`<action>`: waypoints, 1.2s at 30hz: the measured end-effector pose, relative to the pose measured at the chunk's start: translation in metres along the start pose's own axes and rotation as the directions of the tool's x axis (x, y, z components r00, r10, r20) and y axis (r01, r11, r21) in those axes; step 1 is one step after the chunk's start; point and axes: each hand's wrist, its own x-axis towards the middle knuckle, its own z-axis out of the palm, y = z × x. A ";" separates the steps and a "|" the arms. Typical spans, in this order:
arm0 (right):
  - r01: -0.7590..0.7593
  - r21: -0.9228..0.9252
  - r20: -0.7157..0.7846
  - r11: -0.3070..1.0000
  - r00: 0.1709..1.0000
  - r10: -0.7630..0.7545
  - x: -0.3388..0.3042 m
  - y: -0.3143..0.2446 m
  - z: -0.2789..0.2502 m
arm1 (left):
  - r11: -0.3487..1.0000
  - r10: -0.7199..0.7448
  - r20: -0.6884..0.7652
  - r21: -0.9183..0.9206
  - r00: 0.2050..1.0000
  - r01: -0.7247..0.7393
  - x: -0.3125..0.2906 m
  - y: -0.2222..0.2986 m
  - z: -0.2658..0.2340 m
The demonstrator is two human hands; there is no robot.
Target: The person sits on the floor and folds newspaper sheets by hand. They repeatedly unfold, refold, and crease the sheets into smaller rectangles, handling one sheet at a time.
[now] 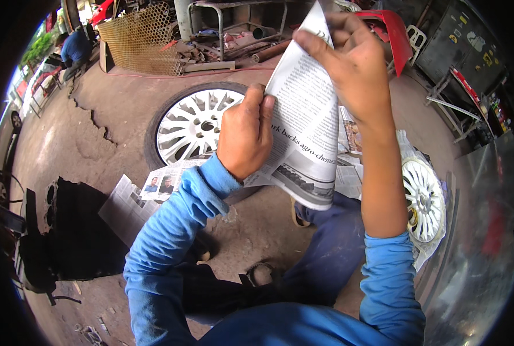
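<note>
Pinched folded grey-white newspaper sheet [304,109] in left hand [244,137] and right hand [358,68], apparently part-folded; had white multi-spoke, black-tyred wheel [198,126] mostly uncovered.

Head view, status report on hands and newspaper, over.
Left hand: gripping newspaper at its left edge. Right hand: holding its top. Newspaper: raised, folded. Left hand partly blocks white-spoked wheel.

On my folded newspaper [312,118], part of a bold black headline [302,143] is legible, slanting above the lower-edge photo [306,180]. I can't make out its small-print columns [297,86] or the loose newspaper sheet's [124,205] text.
</note>
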 end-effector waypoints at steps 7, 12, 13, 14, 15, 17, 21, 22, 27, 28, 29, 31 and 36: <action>-0.401 0.024 0.371 0.916 0.854 0.364 -0.021 0.017 -0.017 | 0.995 -0.029 -0.070 -0.098 0.997 0.022 0.025 -0.019 -0.006; -0.427 0.090 0.312 0.900 0.870 0.381 -0.024 0.042 -0.009 | 0.859 -0.102 0.285 -0.459 0.953 0.229 0.025 -0.039 -0.017; -0.402 0.095 0.307 0.911 0.882 0.358 -0.024 0.045 -0.007 | 0.897 -0.149 0.432 -0.320 0.889 0.306 0.025 -0.044 -0.023; -0.416 0.069 0.286 0.907 0.879 0.381 -0.025 0.047 -0.006 | 0.909 -0.121 0.432 -0.314 0.894 0.274 0.022 -0.047 -0.023; -0.399 0.075 0.305 0.914 0.882 0.360 -0.025 0.049 -0.006 | 0.920 -0.091 0.434 -0.307 0.896 0.242 0.019 -0.049 -0.022; -0.429 0.026 0.306 0.903 0.863 0.401 -0.025 0.050 -0.008 | 0.932 -0.111 0.486 -0.253 0.867 0.261 0.016 -0.054 -0.021; -0.438 0.045 0.318 0.898 0.858 0.402 -0.026 0.054 -0.007 | 0.922 -0.102 0.458 -0.289 0.883 0.257 0.017 -0.059 -0.017; -0.434 0.051 0.316 0.899 0.861 0.398 -0.026 0.055 -0.007 | 0.914 -0.105 0.460 -0.305 0.882 0.268 0.016 -0.058 -0.017; -0.400 0.086 0.299 0.913 0.884 0.359 -0.027 0.057 -0.002 | 0.917 -0.046 0.377 -0.352 0.925 0.189 0.016 -0.058 -0.012; -0.420 0.078 0.296 0.904 0.876 0.381 -0.028 0.057 -0.002 | 0.929 -0.019 0.356 -0.340 0.934 0.148 0.017 -0.059 -0.012; -0.432 0.073 0.295 0.899 0.870 0.394 -0.029 0.058 -0.003 | 0.939 0.008 0.334 -0.326 0.943 0.107 0.018 -0.061 -0.012; -0.431 0.002 0.368 0.902 0.839 0.400 -0.031 0.062 -0.004 | 0.952 0.027 0.292 -0.298 0.956 0.064 0.021 -0.065 -0.016; -0.503 -0.178 0.440 0.846 0.728 0.526 -0.037 0.084 -0.010 | 0.913 -0.115 0.232 -0.359 0.966 0.195 0.030 -0.078 -0.036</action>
